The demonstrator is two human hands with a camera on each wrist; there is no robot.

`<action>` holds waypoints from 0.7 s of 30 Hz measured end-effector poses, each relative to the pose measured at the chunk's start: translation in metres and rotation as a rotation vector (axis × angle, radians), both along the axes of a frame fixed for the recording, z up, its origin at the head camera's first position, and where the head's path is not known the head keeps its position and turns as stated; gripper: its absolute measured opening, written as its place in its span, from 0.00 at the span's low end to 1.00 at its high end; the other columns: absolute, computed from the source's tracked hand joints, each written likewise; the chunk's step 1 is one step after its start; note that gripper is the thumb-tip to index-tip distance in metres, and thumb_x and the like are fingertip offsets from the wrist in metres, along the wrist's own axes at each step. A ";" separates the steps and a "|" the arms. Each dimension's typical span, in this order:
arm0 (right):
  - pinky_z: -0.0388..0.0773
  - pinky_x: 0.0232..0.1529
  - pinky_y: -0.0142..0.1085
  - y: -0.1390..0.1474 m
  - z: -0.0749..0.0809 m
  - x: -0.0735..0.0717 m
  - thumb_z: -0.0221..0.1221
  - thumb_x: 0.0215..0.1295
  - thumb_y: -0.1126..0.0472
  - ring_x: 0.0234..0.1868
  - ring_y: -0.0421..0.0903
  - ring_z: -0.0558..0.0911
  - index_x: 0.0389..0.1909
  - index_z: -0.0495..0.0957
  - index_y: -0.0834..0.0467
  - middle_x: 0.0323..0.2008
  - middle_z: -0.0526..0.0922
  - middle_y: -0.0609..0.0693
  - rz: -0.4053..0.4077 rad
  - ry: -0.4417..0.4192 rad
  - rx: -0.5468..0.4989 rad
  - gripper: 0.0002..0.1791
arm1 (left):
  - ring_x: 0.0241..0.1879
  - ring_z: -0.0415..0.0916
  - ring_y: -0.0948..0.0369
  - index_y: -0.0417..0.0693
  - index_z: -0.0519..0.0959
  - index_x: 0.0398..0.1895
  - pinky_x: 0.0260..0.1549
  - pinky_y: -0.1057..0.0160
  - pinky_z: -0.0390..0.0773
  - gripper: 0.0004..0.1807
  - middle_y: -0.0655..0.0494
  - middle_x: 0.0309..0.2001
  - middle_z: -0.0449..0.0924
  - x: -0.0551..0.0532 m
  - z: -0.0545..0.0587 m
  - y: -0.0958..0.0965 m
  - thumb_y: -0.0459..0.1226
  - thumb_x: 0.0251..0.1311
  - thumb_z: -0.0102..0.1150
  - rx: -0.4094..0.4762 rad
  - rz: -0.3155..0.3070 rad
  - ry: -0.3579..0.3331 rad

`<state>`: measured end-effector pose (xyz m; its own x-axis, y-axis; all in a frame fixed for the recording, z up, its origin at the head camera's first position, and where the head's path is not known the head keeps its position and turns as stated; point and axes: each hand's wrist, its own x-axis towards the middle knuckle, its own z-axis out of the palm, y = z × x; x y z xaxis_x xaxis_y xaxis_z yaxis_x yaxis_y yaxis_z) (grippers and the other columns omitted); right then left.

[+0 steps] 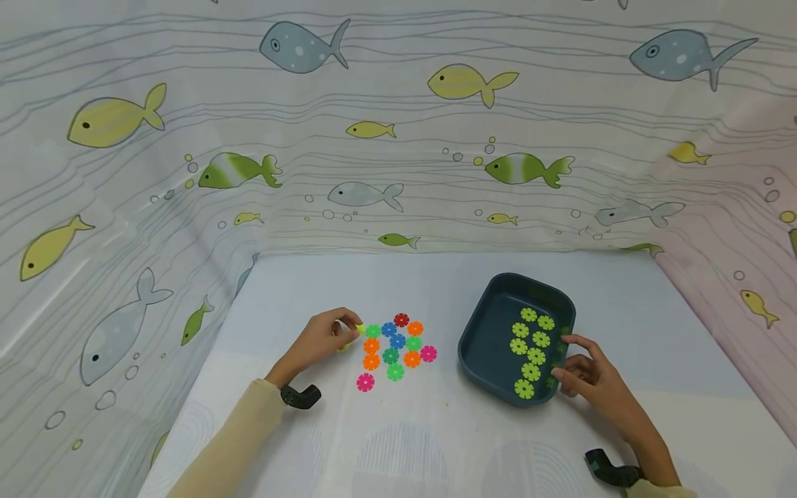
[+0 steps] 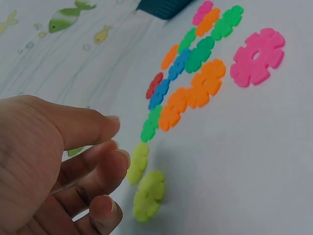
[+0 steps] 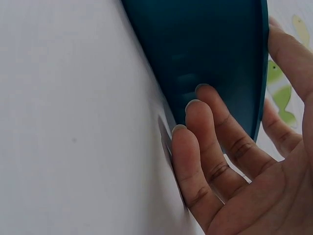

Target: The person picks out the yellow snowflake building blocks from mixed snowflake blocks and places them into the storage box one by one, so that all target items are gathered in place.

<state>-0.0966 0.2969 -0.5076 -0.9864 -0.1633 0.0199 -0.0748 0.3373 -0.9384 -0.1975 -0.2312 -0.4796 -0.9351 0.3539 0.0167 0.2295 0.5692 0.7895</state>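
Note:
My left hand (image 1: 324,337) hovers at the left end of a group of flower-shaped plastic discs, its fingers loosely bent. In the left wrist view a gap shows between thumb and index finger, with nothing pinched. Just beyond those fingertips lie two yellow-green discs, a partly covered one (image 2: 139,164) and a nearer one (image 2: 149,196). My right hand (image 1: 594,387) holds the right side of a dark blue tray (image 1: 488,339) by its rim, thumb over the edge. Its other fingertips rest along the tray's outer wall (image 3: 215,44). Several yellow-green discs (image 1: 530,371) lie flat in the tray.
Between the left hand and the tray, loose discs lie on the white table (image 1: 436,443): orange (image 1: 412,359), blue (image 1: 397,341), green (image 1: 395,372), pink (image 1: 365,382) and dark red (image 1: 401,319). A fish-patterned sheet (image 1: 299,138) rises behind and along both sides.

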 end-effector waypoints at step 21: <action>0.81 0.31 0.41 -0.002 0.005 0.000 0.63 0.73 0.61 0.31 0.53 0.82 0.76 0.53 0.56 0.42 0.80 0.62 -0.016 -0.035 0.004 0.38 | 0.29 0.69 0.58 0.48 0.84 0.51 0.27 0.65 0.71 0.19 0.55 0.44 0.79 0.016 -0.016 -0.027 0.38 0.57 0.77 -0.131 0.120 0.006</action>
